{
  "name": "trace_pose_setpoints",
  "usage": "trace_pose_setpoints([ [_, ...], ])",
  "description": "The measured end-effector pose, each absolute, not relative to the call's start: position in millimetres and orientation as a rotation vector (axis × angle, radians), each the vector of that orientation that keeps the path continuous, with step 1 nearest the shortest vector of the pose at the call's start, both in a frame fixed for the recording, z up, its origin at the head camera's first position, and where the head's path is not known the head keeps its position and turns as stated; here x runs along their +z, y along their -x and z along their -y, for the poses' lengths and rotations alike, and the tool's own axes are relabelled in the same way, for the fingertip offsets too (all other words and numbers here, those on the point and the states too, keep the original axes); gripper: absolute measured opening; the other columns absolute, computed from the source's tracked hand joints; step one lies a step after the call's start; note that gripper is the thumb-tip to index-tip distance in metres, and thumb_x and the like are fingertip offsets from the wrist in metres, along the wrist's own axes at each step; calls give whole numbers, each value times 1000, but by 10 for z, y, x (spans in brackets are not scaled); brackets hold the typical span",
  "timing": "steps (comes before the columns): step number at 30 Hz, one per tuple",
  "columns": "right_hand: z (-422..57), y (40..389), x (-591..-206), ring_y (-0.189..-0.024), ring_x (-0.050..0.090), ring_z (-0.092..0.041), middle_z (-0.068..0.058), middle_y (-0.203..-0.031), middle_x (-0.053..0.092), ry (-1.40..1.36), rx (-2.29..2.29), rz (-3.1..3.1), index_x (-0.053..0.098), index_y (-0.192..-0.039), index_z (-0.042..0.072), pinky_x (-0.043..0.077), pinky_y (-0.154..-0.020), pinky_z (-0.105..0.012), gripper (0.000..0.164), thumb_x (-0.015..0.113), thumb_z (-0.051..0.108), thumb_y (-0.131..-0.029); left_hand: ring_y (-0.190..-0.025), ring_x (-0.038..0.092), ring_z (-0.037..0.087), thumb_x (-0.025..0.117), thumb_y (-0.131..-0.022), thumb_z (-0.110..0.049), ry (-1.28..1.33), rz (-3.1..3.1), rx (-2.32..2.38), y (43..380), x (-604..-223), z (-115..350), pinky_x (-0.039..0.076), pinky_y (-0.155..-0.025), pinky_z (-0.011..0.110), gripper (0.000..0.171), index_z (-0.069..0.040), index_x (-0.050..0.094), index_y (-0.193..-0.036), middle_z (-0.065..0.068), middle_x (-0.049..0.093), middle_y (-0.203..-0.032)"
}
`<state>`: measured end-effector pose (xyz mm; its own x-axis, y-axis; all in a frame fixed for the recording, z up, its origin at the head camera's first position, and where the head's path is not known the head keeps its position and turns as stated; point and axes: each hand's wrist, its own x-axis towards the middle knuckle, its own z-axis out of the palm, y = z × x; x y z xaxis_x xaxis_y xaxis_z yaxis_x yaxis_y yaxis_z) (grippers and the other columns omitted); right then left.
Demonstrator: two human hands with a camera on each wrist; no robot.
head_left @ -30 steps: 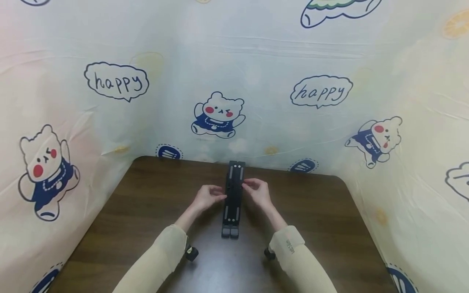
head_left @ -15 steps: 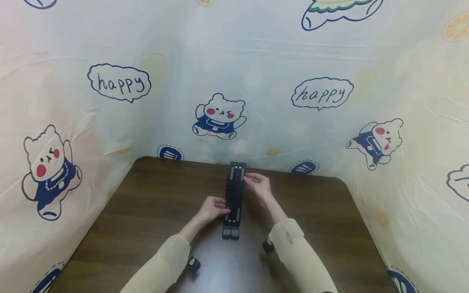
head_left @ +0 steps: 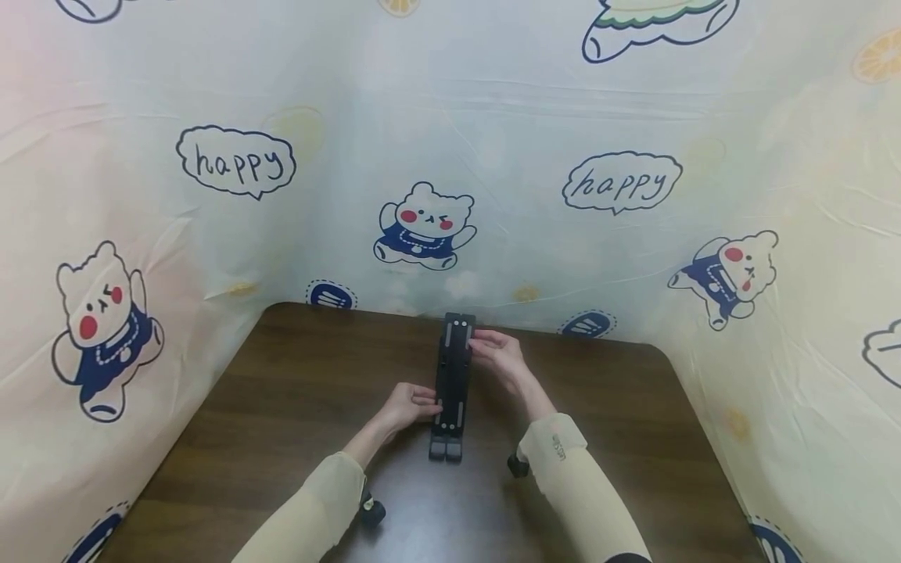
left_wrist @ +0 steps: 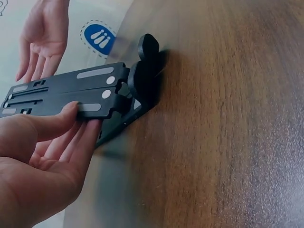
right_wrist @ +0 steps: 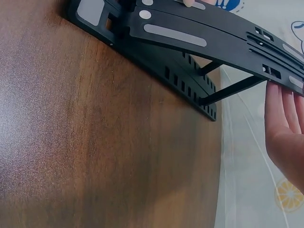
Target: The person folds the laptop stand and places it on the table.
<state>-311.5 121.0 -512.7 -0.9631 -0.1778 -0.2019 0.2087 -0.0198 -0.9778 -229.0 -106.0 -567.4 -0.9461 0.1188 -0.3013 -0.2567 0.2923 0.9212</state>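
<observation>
A black folding laptop stand (head_left: 454,379) stands near the table's far edge, its top panel (left_wrist: 61,92) raised over a slotted base (right_wrist: 180,78). Grey pads and round dots mark the panel; two struts (right_wrist: 232,90) run up beneath it. My left hand (head_left: 407,405) grips the panel's left side toward the near end, thumb on top and fingers below. At the right side, farther back, my right hand (head_left: 501,356) holds the panel's edge, with fingers (right_wrist: 275,107) reaching underneath. Its thumb's exact contact is hard to see.
The brown wood-grain table (head_left: 296,367) has rounded far corners. Behind and beside it hangs a pale curtain (head_left: 507,258) with cartoon bears. A small black device (head_left: 371,512) sits under the left wrist, another (head_left: 517,467) under the right.
My left hand has slid along the stand toward its near end. My right hand has moved slightly toward the far end. The stand stays in nearly the same place.
</observation>
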Motion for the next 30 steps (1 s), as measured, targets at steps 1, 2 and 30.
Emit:
trace_pose_setpoints([
  [1,-1213,3118,-5131,-101,80,-13,-24,-136,76,-38,-2079,-1981,64,-144,-4,59,-115,-49,38,69,7,-108,-121,79,38,81,-100,-11,122,-2251,1703,2293,-5682,1061,63,-107,49,44,9,68,-137,27,78,-129],
  [2,-1218,3119,-5133,-100,80,-13,-23,-134,77,-45,-2089,-1974,65,-144,-4,59,-115,-49,38,69,6,-107,-121,79,37,81,-100,-11,127,-2243,1713,2297,-5688,1059,63,-106,48,43,9,69,-137,27,78,-129],
  [30,-1269,3078,-5129,-89,79,-13,-9,-106,78,-154,-2131,-1965,67,-133,-9,69,-86,-28,29,68,-1,-106,-120,79,38,72,-103,2,64,-2177,1871,2300,-5826,1051,68,-97,40,31,12,71,-132,30,77,-130],
])
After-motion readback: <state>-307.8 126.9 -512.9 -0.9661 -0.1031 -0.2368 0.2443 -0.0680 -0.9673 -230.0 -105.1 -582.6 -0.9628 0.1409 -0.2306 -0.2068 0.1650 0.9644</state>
